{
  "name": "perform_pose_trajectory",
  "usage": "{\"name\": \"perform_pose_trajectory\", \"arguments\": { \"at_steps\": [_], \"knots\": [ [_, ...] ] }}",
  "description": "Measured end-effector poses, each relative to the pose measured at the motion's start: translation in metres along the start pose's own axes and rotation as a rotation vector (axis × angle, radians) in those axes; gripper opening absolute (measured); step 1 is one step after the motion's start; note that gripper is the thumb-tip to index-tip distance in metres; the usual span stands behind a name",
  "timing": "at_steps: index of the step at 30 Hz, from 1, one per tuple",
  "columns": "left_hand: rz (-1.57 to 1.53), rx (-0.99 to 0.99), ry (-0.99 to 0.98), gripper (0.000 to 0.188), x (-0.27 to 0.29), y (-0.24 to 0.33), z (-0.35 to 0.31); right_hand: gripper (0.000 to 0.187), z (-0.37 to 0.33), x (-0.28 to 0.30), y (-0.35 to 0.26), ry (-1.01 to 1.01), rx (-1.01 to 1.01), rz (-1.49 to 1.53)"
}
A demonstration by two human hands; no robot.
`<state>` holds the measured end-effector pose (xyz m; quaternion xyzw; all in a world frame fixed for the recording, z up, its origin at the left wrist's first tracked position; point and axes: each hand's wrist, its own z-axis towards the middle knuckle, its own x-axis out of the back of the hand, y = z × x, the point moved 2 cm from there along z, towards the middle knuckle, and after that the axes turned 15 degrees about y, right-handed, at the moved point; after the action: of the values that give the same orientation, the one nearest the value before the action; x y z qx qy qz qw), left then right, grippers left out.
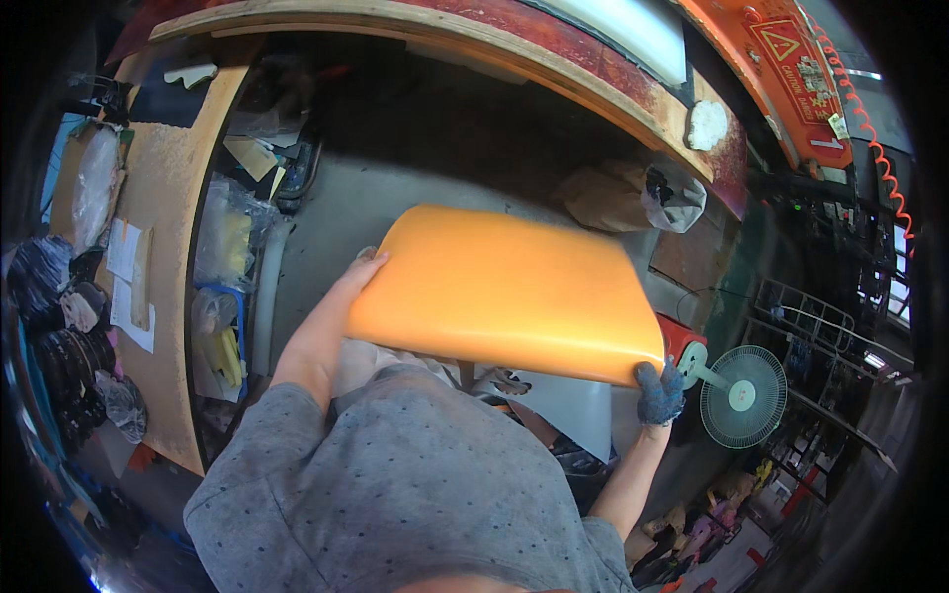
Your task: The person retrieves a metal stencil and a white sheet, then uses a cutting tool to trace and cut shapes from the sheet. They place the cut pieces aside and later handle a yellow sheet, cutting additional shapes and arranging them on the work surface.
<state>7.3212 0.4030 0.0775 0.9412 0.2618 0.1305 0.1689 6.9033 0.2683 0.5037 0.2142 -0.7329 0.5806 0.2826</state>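
A broad, smooth orange sheet (514, 292), leather-like or plastic, spans the space in front of my body. It curves over at the near edge, so it looks folded or bent. My left hand (370, 265) grips its left edge, with part of the fingers hidden behind the sheet. At the near right corner, my right hand (659, 392), in a dark grey glove, is closed on the sheet. The sheet is held up off the floor, tilted slightly down to the right.
A long workbench (474, 35) runs across the far side, a sack (618, 196) below it. On the left stands a wooden table (168, 287) with papers and bags. A fan (741, 395) and an orange machine (781, 69) are on the right.
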Motion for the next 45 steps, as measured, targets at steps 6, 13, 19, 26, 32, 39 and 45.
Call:
{"name": "perform_pose_trajectory", "arguments": {
  "at_steps": [6,13,19,26,32,39,45],
  "knots": [
    [-0.022,0.061,-0.071,0.034,0.008,0.061,-0.021,0.035,-0.007,0.027,0.054,0.026,-0.106,0.07],
    [-0.137,-0.437,-0.245,0.031,-0.004,0.173,-0.136,0.027,-0.039,0.087,0.111,0.232,-0.217,0.325],
    [-0.532,-1.081,-0.346,0.05,0.046,0.291,-0.326,0.04,-0.039,0.167,0.095,0.323,0.32,0.608],
    [-0.614,-1.366,-0.221,0.049,0.093,0.314,-0.368,0.048,0.01,0.083,0.059,0.238,-0.021,0.822],
    [-0.377,-1.099,0.125,0.039,0.086,0.319,-0.209,0.05,0.096,-0.056,0.109,-0.06,-0.278,0.802],
    [-0.437,-0.993,-0.045,0.04,0.105,0.327,-0.154,0.049,0.111,-0.117,0.123,-0.178,-0.582,0.742],
    [-0.438,-1.075,-0.114,0.042,0.115,0.382,-0.171,0.058,0.109,-0.135,0.065,0.103,-0.271,0.621]
  ]
}}
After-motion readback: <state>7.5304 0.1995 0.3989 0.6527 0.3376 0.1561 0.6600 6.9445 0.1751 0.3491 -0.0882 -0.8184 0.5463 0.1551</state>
